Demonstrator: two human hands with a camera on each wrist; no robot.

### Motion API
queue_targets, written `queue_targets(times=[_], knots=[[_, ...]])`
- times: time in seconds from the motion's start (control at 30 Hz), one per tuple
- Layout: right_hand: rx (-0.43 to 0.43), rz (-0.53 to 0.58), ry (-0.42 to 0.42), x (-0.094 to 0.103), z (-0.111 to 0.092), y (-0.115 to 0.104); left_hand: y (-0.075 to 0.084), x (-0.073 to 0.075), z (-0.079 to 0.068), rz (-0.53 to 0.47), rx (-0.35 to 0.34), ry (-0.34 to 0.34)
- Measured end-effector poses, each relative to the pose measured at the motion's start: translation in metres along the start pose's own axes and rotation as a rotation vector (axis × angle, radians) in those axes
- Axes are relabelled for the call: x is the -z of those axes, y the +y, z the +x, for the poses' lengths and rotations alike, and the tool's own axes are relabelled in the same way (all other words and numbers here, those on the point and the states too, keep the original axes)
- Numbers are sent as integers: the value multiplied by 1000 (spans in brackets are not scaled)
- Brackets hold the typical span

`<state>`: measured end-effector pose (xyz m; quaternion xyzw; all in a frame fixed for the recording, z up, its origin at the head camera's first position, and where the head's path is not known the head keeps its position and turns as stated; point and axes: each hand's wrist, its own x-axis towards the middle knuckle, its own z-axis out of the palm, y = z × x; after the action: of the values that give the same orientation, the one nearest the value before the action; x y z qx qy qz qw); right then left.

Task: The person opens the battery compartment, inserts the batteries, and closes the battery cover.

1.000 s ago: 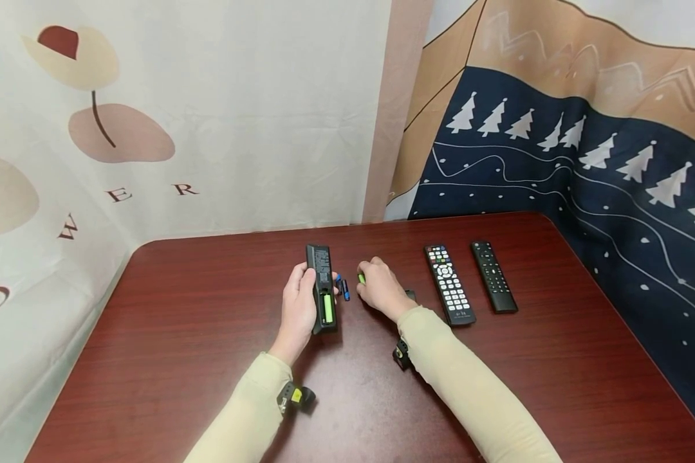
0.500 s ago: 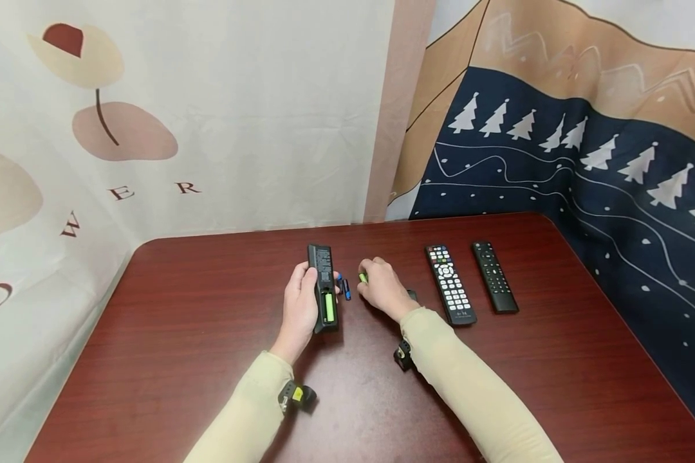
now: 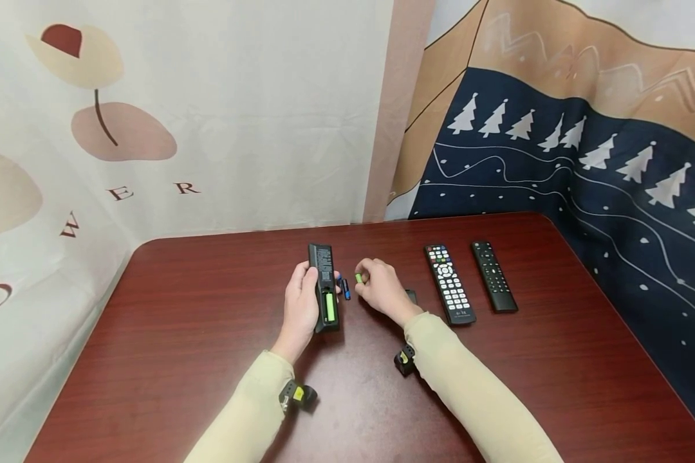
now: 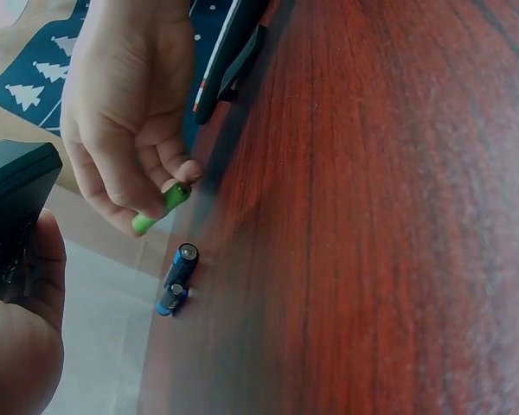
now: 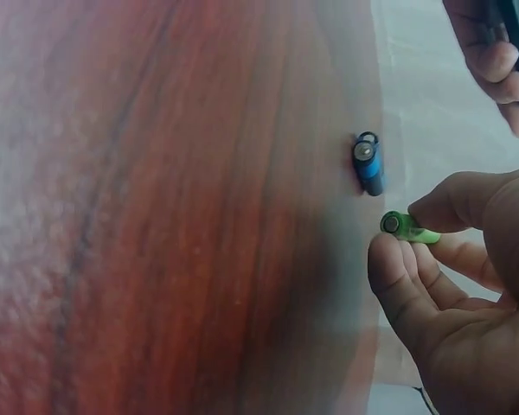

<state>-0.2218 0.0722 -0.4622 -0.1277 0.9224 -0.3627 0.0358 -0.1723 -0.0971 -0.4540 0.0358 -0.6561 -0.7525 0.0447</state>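
My left hand [image 3: 300, 307] grips a black remote control [image 3: 324, 270], its back turned up. In the remote's uncovered battery compartment lies one green battery [image 3: 330, 307]. To the right, my right hand [image 3: 381, 287] pinches a second green battery [image 5: 406, 226] between thumb and fingers, raised over the table. Two blue and black batteries [image 4: 181, 264] lie together on the table between the hands. Partly hidden under the right wrist is a small dark flat piece [image 3: 411, 295].
Right of my right hand, a black remote with white buttons [image 3: 449, 283] lies face up. Beyond it is a slimmer black remote [image 3: 494, 276]. All rest on a reddish-brown table [image 3: 208, 321], with hanging fabric [image 3: 266, 128] behind its far edge.
My right hand has shifted very slightly and turned the green battery a little in its fingers. The left hand and its remote stay almost in place.
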Motion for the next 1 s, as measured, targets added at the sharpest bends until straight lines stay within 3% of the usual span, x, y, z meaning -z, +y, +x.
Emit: queue_targets(times=[0.4, 0.67, 1.0], knots=[[56, 159, 61, 6, -11, -5, -1, -1, 0, -15, 5, -10], [46, 373, 55, 11, -18, -14, -1, -3, 0, -18, 8, -7], [71, 410, 44, 13, -24, -19, -1, -2, 1, 12, 9, -2]])
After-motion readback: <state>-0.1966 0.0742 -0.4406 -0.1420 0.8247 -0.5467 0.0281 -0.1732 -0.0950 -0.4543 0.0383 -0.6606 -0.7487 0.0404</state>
